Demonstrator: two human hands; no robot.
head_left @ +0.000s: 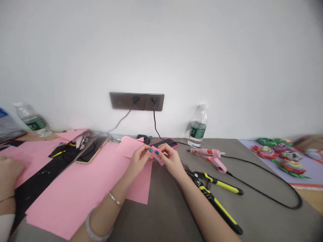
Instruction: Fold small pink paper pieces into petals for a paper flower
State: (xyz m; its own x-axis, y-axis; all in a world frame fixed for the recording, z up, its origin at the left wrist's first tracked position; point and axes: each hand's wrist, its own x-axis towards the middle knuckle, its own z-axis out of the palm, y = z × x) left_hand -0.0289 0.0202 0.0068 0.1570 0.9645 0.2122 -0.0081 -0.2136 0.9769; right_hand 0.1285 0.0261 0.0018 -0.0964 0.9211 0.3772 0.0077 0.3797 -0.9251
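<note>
Between my two hands is a small piece of pink paper [158,159]. My left hand [140,157] pinches its left side between thumb and fingers. On the other side my right hand [170,159] grips the same piece, thumbs close together. Below and left of my hands lie large sheets of pink paper [83,188], with a smaller pink sheet [128,147] on top near my left fingers. A phone with a pink edge [173,143] rests just behind my right hand. Yellow-and-black pliers [214,191] lie beside my right forearm.
A pink glue gun [212,156] with a looping black cord sits at right, near a water bottle [198,127]. Another phone [92,149] lies on the pink sheets. Colourful paper flowers [282,154] stand far right. Another person's hand [10,171] is at far left.
</note>
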